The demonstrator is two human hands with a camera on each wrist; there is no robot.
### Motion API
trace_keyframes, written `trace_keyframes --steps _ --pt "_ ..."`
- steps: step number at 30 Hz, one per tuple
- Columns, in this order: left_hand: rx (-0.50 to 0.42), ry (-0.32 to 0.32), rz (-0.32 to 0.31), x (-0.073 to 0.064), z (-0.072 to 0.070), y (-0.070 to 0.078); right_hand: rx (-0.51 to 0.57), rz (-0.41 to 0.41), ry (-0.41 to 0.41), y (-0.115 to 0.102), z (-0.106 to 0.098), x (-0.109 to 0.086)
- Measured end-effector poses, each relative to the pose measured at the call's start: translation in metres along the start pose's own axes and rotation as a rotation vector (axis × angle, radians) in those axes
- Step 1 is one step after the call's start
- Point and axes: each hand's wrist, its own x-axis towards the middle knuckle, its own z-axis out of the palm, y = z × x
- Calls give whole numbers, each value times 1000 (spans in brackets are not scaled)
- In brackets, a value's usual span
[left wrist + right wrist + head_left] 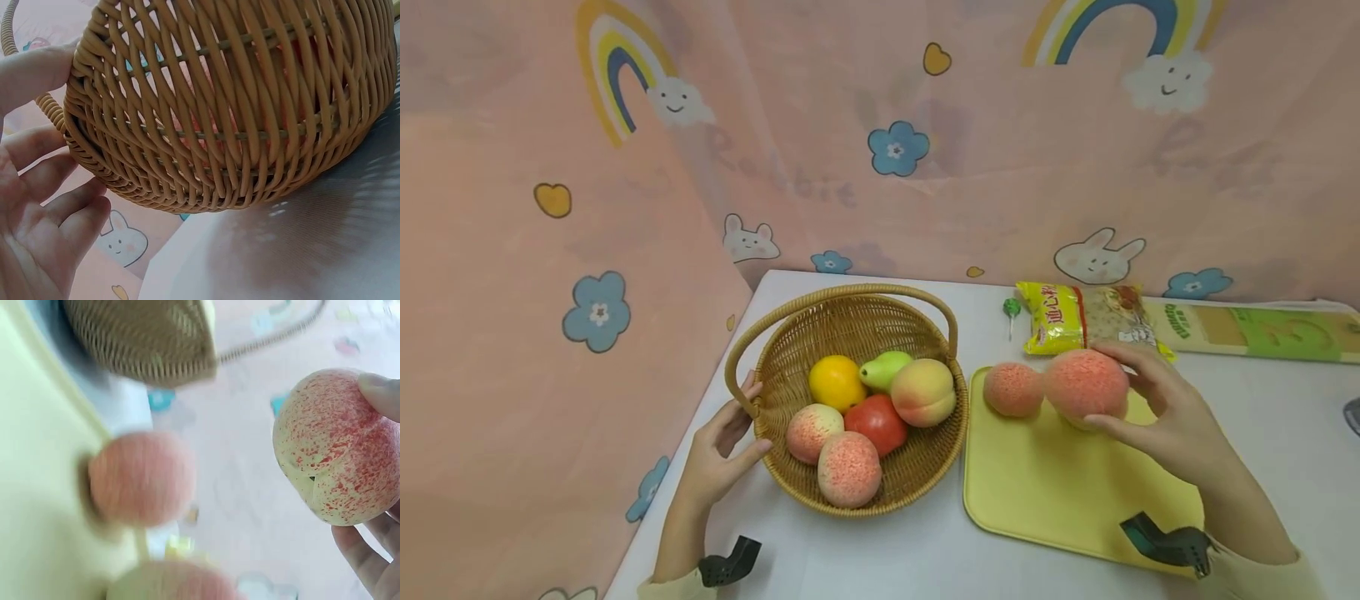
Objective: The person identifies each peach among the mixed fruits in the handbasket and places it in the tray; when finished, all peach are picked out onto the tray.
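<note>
A wicker basket (861, 321) with an arched handle stands at the left of the table. It holds a yellow fruit (837, 383), a green pear (884, 370), a red fruit (877, 425) and several peaches (848, 468). My left hand (721, 450) grips the basket's left side, thumb and fingers at the rim near the handle's foot. Over the yellow tray (1037, 500), my right hand (1172, 417) holds a large pink peach (337, 450) between thumb and fingers. A smaller peach (1013, 389) rests on the tray; another peach (172, 584) shows partly in the right wrist view.
Behind the tray lie a green lollipop (1011, 310), a yellow food bag (1067, 317) and a long green-and-tan packet (1262, 329). A dark object (1352, 414) is cut off at the right edge. Pink printed cloth (850, 208) hangs behind and to the left.
</note>
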Motion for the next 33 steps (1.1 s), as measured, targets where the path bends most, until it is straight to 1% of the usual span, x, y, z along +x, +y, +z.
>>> trace_keyframes --steps 4,9,13,15,17,19,22,25,30,33 --pt "0 -5 4 0 0 0 14 70 63 20 -17 -17" --pt "-8 -12 -3 0 1 1 3 154 149 41 -34 -36" --pt "-25 -8 0 -1 0 2 -19 234 171 56 -41 -46" --pt "-28 -8 -1 -1 0 3 -40 301 167 64 -44 -51" --pt "-25 -10 -9 0 0 3 -63 385 159 70 -46 -57" --pt "-18 -14 -14 0 -1 2 -80 453 138 77 -48 -62" --pt "-18 -15 -21 0 -1 2 -69 505 103 86 -50 -69" --pt "-24 -14 -20 0 -1 1 -27 536 64 96 -51 -74" --pt "-21 -14 -28 -1 -1 2 -41 639 -14 108 -52 -81" --pt "-15 -13 -32 -1 -1 3 -24 645 -36 112 -53 -85"
